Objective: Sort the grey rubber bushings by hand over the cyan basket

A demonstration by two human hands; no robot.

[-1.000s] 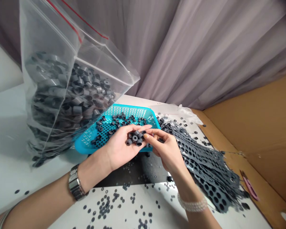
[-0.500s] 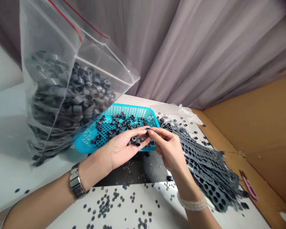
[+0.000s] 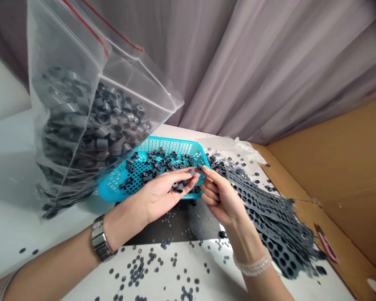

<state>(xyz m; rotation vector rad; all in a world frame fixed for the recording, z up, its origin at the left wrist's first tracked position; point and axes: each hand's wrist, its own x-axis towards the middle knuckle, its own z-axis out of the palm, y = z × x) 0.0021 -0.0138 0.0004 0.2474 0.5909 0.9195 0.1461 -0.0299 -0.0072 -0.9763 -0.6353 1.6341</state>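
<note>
My left hand [image 3: 163,194] is cupped palm up over the near rim of a turquoise perforated basket [image 3: 119,184]. It holds several small dark grey rubber rings [image 3: 179,186] in its fingers. My right hand [image 3: 221,194] is just to its right, fingers curled, with one small grey ring [image 3: 200,167] at its fingertip close to the left hand's fingers. More rings lie in the basket. A steel watch sits on my left wrist, a pearl bracelet on my right.
A large clear zip bag [image 3: 81,117] full of bigger grey rings stands at the left. Punched grey rubber sheets [image 3: 269,217] are piled at the right. Small round offcuts [image 3: 138,267] dot the white table. A cardboard wall [image 3: 341,175] and a pink tool [image 3: 327,244] are at the right.
My left hand has tilted and curled over the basket edge, so fewer rings show in the palm. My right hand has drawn slightly right and lifted one ring at its fingertip.
</note>
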